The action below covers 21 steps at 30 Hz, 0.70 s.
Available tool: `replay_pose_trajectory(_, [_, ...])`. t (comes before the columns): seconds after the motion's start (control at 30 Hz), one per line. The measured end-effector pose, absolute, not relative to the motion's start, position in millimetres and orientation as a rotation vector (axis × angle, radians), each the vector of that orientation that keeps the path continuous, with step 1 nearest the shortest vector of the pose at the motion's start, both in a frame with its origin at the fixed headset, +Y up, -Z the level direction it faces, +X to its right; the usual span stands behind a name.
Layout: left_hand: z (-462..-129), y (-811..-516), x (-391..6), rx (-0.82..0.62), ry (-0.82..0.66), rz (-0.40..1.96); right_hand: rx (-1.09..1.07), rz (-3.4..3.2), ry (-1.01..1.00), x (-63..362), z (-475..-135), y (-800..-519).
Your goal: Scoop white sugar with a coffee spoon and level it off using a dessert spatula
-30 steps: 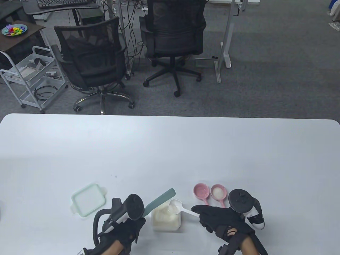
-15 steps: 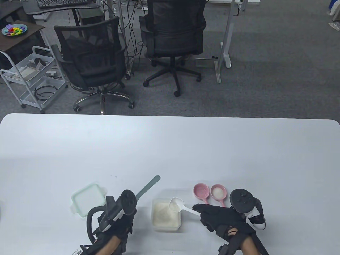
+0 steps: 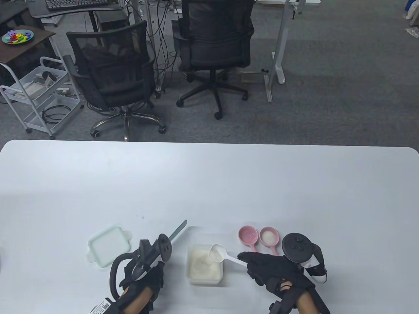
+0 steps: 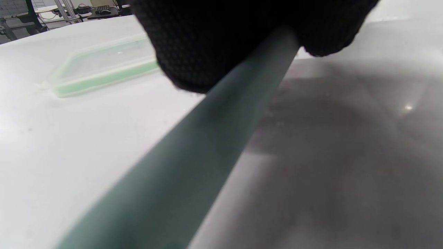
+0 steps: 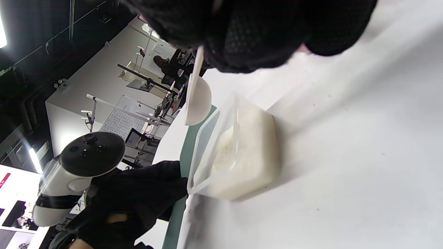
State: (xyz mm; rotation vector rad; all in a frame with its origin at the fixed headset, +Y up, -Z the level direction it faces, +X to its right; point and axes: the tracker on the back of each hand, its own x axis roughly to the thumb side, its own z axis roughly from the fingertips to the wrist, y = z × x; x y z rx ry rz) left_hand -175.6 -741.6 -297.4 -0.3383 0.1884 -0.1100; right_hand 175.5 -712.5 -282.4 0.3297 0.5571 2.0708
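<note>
On the white table (image 3: 209,183), a mint lid (image 3: 107,246) lies lower left. My left hand (image 3: 144,278) grips the dessert spatula (image 3: 177,231). Sugar container (image 3: 204,264) sits center; my right hand (image 3: 278,268) holds the coffee spoon (image 3: 218,253) above it. Office chairs (image 3: 114,72) stand on grey carpet behind.

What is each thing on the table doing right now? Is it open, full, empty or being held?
Sugar box: open, holds sugar.
Lid: off, flat on the table beside the left hand.
Spoon: held over the box by the right hand, sugar in it.
Spatula: gripped by the left hand, off to the box's left.
Left pink cup: empty.
Right pink cup: holds sugar.
</note>
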Motion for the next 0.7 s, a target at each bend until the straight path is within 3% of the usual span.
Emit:
replay_pose_trajectory(0.23, [-296.2,-744.0,-175.3,-0.344,0.204,-0.155,0.332,2.066,0.557,175.7,-282.3,-712.4])
replay_pose_trajectory(0.43, [-288.6,-724.1,-176.9,-0.18,0.173,-0.085,0.333,2.067,0.559,175.5,-282.3,-712.8])
replay_pose_trajectory(0.7, [-280.2,-714.3,-166.0,-0.002,-0.038,-0.046,0.341,2.073,0.595,171.3,-282.6,-716.8])
